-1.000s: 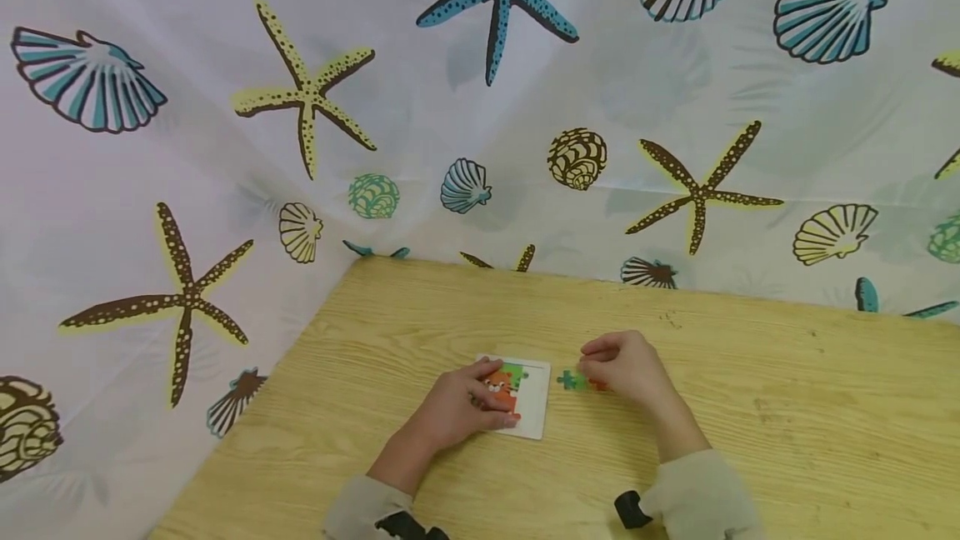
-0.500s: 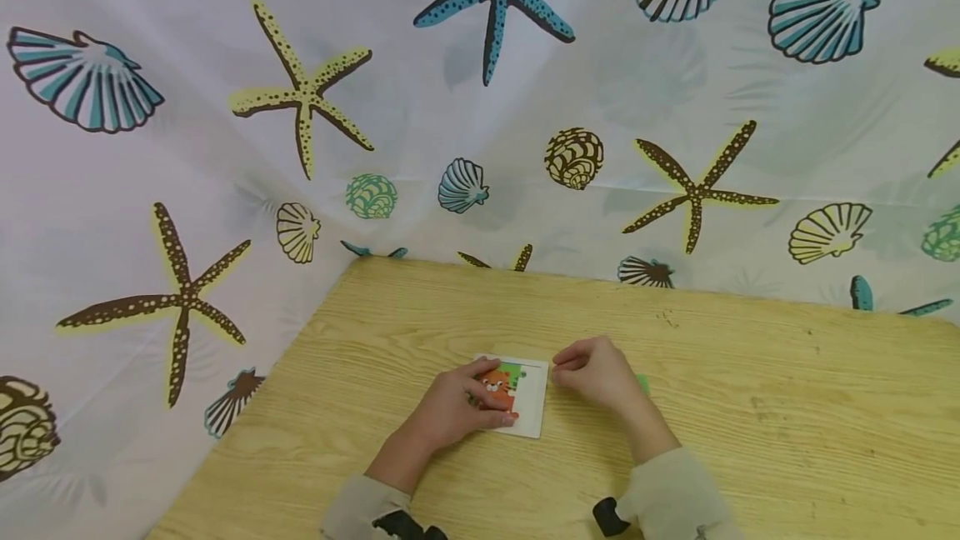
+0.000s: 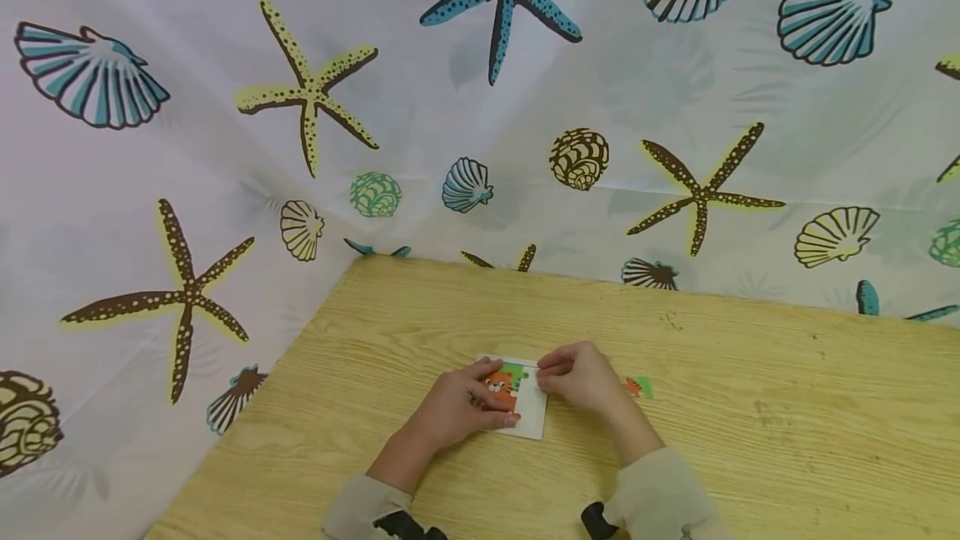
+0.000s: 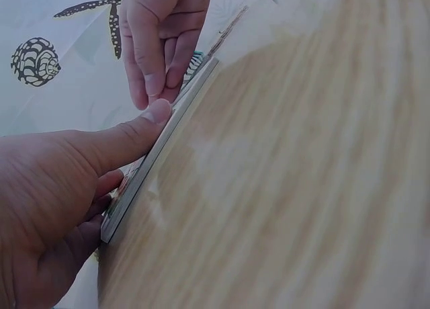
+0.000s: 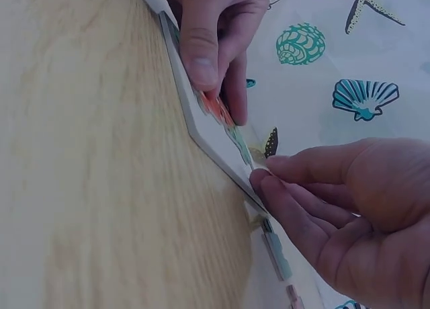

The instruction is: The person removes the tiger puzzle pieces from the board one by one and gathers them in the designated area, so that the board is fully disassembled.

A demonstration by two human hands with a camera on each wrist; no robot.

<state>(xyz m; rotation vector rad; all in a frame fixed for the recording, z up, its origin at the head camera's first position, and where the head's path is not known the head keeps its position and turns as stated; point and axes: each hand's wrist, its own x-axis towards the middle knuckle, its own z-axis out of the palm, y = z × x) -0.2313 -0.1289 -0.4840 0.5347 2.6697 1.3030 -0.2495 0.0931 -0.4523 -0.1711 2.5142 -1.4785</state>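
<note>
A small white jigsaw puzzle board (image 3: 532,415) lies on the table, its left part filled with a picture of an orange animal (image 3: 497,384) on green. My left hand (image 3: 459,407) holds the board from its left side, thumb along the near edge and fingers over the picture. At the board's bare upper right, my right hand (image 3: 577,377) pinches a puzzle piece between thumb and fingertips, mostly hidden by the fingers. In the right wrist view, those fingertips (image 5: 261,179) are right at the board's edge. Loose puzzle pieces (image 5: 277,252) lie beside the right hand.
The wooden table (image 3: 750,407) spreads around the board. An orange and green puzzle piece (image 3: 639,387) lies right of my right hand. A white cloth (image 3: 600,90) printed with starfish and shells hangs along the back and left edges.
My right hand has moved left from over the loose pieces to the board's right edge. An orange and green piece it was covering now shows behind it. My left hand stays put.
</note>
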